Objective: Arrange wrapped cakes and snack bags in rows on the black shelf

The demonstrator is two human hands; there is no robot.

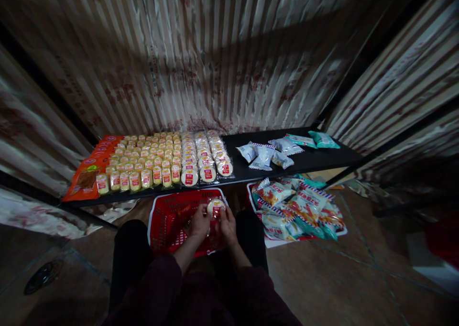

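Observation:
Between my two hands is a round, pale wrapped cake (215,208) with a red label, held over a red plastic basket (163,216). My left hand (201,222) pinches its left edge, and my right hand (227,224) grips the right edge. Just beyond, on a black shelf (244,170), similar round wrapped cakes (207,173) lie in three overlapping rows. To their left stand many small yellow wrapped cakes (146,177) in close rows. The inside of the basket is dark and partly hidden by my hands.
Orange packets (86,173) lie at the shelf's left end. White-blue packets (263,156) and teal packets (322,139) rest on its right half. A second basket (250,192), heaped with snack bags (304,204), stands on the floor at right. Striped curtains (215,53) hang behind.

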